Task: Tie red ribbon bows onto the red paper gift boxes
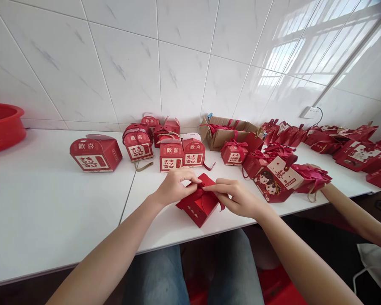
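A small red gift box point(199, 215) with gold lettering sits at an angle on the white table, close to its front edge. Dark red ribbon point(196, 192) crosses its top, and a loose end hangs by the right side. My left hand point(175, 185) pinches the ribbon at the top of the box between thumb and fingers. From the other side, my right hand point(236, 197) has its fingers pressed together on the ribbon, almost touching the left fingertips. The fingers partly hide the ribbon where they meet.
Several red-and-white gift boxes point(97, 154) stand along the back. A cardboard box point(220, 140) holds red ribbon. A larger box with cartoon figures point(269, 186) is to the right, beside a co-worker's arm point(352, 209). A red plastic basin point(4, 131) sits far left.
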The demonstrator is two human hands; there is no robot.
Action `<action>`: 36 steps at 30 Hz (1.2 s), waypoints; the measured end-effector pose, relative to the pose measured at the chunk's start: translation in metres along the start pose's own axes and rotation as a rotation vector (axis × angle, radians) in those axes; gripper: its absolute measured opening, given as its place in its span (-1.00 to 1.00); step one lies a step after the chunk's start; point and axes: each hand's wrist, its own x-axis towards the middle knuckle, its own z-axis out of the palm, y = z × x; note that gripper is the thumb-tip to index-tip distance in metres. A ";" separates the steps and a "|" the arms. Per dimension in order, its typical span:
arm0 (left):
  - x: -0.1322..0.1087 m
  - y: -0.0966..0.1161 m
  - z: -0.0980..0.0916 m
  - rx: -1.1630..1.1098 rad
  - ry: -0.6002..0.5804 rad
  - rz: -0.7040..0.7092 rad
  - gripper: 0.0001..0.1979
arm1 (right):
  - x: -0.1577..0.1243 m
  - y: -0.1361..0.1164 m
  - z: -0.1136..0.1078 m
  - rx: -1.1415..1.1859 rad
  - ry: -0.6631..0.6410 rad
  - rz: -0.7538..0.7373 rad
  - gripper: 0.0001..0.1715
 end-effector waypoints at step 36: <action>0.005 0.001 -0.004 -0.257 -0.156 -0.439 -0.85 | -0.001 -0.007 -0.007 -0.108 0.003 0.164 -0.46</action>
